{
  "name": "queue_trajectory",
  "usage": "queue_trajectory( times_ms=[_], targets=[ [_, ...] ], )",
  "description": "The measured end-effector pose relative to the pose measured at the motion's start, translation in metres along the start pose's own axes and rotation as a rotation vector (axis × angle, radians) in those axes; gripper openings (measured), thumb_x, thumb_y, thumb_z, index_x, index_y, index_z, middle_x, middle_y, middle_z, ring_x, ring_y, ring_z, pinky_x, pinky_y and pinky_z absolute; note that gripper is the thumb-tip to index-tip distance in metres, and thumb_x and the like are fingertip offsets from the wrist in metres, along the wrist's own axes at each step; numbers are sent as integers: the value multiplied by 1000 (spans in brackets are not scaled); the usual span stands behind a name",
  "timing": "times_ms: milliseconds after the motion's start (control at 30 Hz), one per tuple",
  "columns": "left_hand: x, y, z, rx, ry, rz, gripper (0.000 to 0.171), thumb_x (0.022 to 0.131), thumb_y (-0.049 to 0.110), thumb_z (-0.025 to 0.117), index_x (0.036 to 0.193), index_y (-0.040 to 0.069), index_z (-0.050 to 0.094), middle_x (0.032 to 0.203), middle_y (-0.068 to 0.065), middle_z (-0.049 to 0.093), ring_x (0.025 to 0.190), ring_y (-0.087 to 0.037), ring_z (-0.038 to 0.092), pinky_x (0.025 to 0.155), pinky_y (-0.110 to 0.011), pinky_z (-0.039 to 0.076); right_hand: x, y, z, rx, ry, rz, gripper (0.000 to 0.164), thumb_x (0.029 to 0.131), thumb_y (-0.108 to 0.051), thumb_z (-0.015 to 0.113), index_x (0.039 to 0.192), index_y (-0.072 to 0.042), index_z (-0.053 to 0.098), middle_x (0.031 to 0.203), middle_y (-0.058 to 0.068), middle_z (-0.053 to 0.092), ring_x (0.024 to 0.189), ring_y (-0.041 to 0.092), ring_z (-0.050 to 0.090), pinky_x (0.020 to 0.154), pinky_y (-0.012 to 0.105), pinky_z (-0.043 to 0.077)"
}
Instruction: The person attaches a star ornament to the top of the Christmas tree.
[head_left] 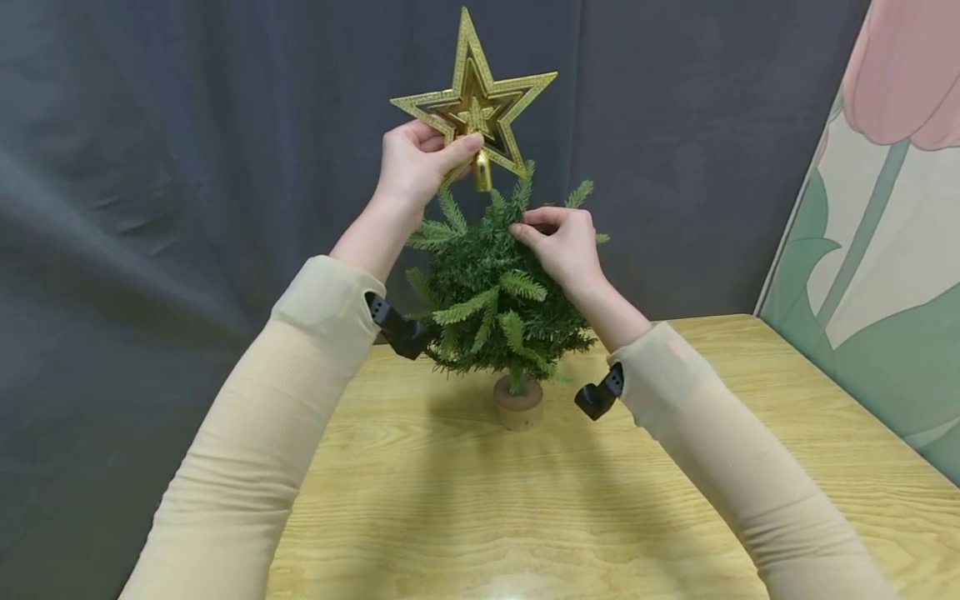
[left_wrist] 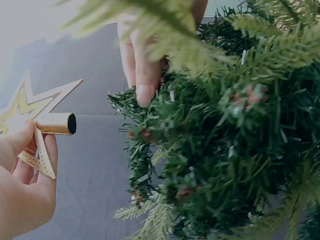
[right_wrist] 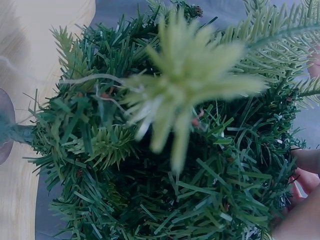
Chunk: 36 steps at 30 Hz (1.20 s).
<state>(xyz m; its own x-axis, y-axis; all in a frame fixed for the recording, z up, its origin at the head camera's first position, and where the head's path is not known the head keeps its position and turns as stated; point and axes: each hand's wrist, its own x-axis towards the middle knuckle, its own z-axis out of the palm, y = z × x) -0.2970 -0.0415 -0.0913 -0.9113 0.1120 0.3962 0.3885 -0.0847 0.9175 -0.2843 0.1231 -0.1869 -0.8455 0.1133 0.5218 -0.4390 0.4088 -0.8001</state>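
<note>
A gold star tree topper (head_left: 474, 104) with a short tube at its base is held by the left hand (head_left: 412, 171), thumb in front and fingers behind. It sits above the small artificial Christmas tree (head_left: 480, 267), tilted a little. The left wrist view shows the dark open end of the tube (left_wrist: 55, 123) facing the tree, apart from it. At the top right of the tree, the right hand (head_left: 566, 246) pinches a green branch between thumb and fingertips. Foliage partly hides those fingertips in the right wrist view, where the hand (right_wrist: 302, 215) appears at the edge.
The tree stands on a round wooden base (head_left: 519, 407) on a wood-grain table (head_left: 517, 508). Behind it hangs a dark grey curtain (head_left: 675, 150). A panel with a painted tulip (head_left: 900, 208) borders the right side. Lighter green sprigs (head_left: 465, 308) stick out from the tree.
</note>
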Motion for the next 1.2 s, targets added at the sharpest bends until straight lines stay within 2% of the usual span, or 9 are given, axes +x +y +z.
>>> queue_trajectory(
  times_ms=[200,400,600,867,1100,1200],
  targets=[
    [6,7,1,49,-20,9,33,82,8,71,113,1,63,115,-17,66,99,-20,66,86,-28,54,-2,-2,0,20,-1,-15,27,88,-11,67,111,3,67,113,20,66,95,25,61,76,23,50],
    [7,6,5,96,-45,-2,33,83,10,71,113,1,62,116,-17,66,100,-21,66,89,-30,54,-8,-3,2,6,-13,-22,27,88,-11,67,111,3,67,111,20,66,92,24,61,73,22,49],
    [7,1,10,71,-50,3,33,82,9,71,113,1,63,115,-18,66,99,-21,66,91,-33,53,-12,-4,1,-5,-21,-45,27,88,-11,67,110,4,67,111,20,66,92,26,62,74,24,50],
    [6,-5,18,102,-76,-1,34,83,10,71,114,1,63,115,-17,66,101,-22,67,87,-29,54,-12,-8,0,-16,-13,-46,27,87,-12,68,110,3,68,111,20,67,94,26,63,73,23,49],
    [4,-12,22,82,-75,-18,32,83,10,71,113,1,64,113,-18,67,99,-21,68,82,-28,56,-11,-7,-1,-23,-13,-54,27,88,-12,67,110,3,68,111,20,67,95,27,63,75,26,50],
    [4,-12,23,81,-75,-6,31,83,11,71,112,1,64,112,-18,67,98,-22,68,82,-28,56,-11,-7,-2,-23,-10,-61,27,88,-12,67,110,3,68,111,21,67,95,28,64,75,26,50]
  ],
)
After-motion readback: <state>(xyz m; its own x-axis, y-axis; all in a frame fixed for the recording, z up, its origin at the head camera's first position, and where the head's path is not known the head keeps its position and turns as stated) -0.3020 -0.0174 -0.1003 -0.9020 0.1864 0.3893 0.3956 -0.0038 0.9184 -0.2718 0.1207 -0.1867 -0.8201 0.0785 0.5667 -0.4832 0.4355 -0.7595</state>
